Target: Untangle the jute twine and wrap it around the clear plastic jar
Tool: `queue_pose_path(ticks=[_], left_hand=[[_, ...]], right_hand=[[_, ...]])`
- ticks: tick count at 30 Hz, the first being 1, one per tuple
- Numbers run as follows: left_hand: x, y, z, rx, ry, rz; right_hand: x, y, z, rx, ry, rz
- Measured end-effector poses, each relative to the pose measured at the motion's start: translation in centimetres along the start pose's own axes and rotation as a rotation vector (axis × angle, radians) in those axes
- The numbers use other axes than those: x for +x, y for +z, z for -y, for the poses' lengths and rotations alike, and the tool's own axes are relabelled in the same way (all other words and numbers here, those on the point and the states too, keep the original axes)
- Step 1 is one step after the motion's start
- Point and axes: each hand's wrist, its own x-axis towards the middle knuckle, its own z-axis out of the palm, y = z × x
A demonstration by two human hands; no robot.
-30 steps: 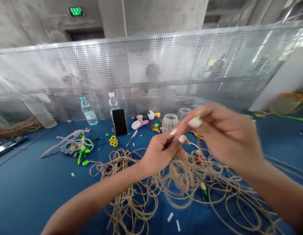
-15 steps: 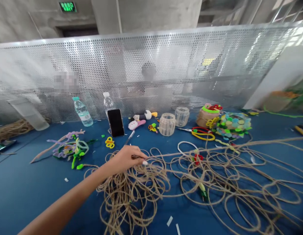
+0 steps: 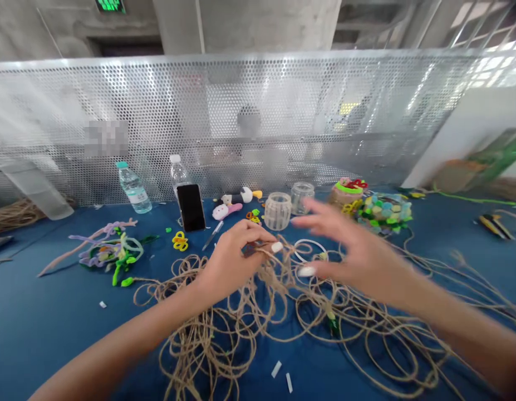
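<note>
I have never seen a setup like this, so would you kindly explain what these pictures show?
There is no machine here: a person works bare-handed, and every picture comes from one camera worn on their head, looking forward and down. The left hand pinches strands of brown twine; the right hand, blurred, is open beside them. Loose coils spread over the blue table. Further back stand a phone, two clear jars and two bottles; colourful fuzzy stems lie to the left.

Bright, diffuse light; strongest came from upper-right windows (image 3: pixel 500 62). Glare streaked the perforated panel (image 3: pixel 241 92); one patch was pixelated. Right hand (image 3: pixel 355 257) was motion-blurred, left hand (image 3: pixel 234 257) crisper; wide-angle stretch showed at edges.
</note>
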Motion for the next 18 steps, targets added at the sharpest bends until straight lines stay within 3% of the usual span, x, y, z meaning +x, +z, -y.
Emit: queue_pose_path(ticks=[3,6,8,10,11,15,18], left_hand=[[-0.5,-0.7,-1.2,-0.17,-0.064,-0.023],[-1.6,-3.2,-1.2,-0.508,-0.229,-0.006],[-2.6,-5.2,-0.6,-0.704,-0.296,-0.067],[-3.5,-7.1,0.2,-0.745,-0.328,-0.191],[-3.9,-8.1,0.6,-0.708,-0.338,-0.259],[-5.3,-11.8,2.3,-0.394,-0.361,-0.525],[-6.7,-15.0,3.0,-0.205,-0.371,-0.745]], right_hand=[[2.2,4.8,2.4,0.138,-0.043,0.079],[2.9,5.5,1.8,0.114,-0.031,0.111],[2.9,4.5,-0.2,-0.003,0.037,0.023],[2.6,3.0,-3.2,-0.211,0.117,-0.126],[2.3,2.2,-4.9,-0.301,0.16,-0.178],[0.3,-2.3,-12.0,-0.391,0.323,-0.133],[-1.7,-6.4,-15.2,-0.522,0.514,-0.268]])
